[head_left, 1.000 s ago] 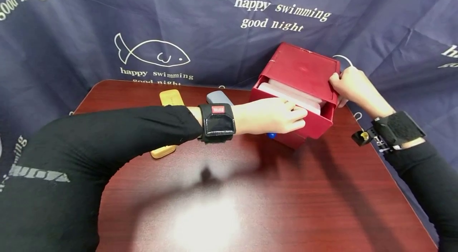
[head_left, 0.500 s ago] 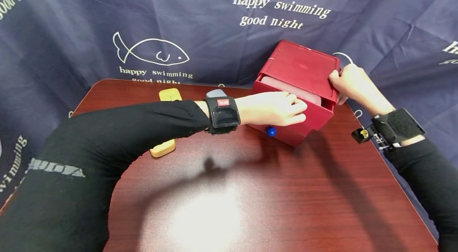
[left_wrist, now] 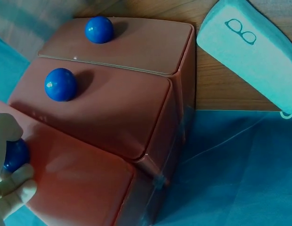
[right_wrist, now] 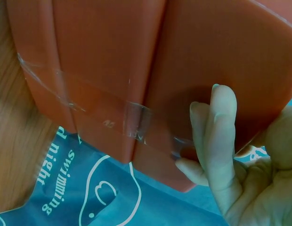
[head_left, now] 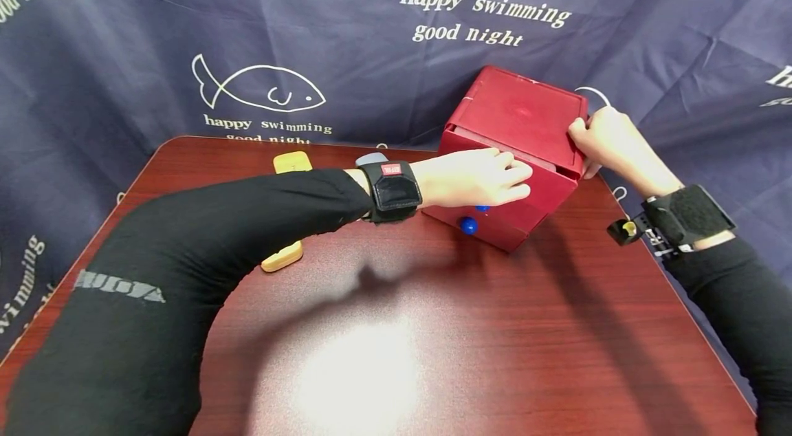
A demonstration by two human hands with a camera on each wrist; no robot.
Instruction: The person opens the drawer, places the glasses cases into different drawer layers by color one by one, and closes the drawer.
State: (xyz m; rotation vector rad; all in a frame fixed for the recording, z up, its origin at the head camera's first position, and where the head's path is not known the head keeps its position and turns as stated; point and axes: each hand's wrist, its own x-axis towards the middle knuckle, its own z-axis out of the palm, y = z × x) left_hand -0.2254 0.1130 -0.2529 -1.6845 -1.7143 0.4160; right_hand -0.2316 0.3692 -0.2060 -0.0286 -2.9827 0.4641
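Note:
A red drawer box (head_left: 520,109) with blue ball knobs stands at the table's back right. My left hand (head_left: 476,178) lies across the top drawer's front. In the left wrist view its fingers (left_wrist: 14,190) sit round that drawer's blue knob (left_wrist: 14,155). The top drawer is almost flush with the box. The two lower drawers (left_wrist: 113,108) are closed, with their knobs (left_wrist: 60,84) free. My right hand (head_left: 600,137) grips the box's back right top edge, fingers (right_wrist: 221,141) pressed on its side wall (right_wrist: 136,70).
A grey glasses case (head_left: 371,159) (left_wrist: 249,52) lies left of the box, behind my left arm. Two yellow cases (head_left: 292,162) (head_left: 282,257) lie further left. The brown table (head_left: 433,353) stands against a blue printed cloth.
The top drawer, open and showing a pale case one second ago, has slid back into the box under my left hand. My right hand has stayed on the box's edge.

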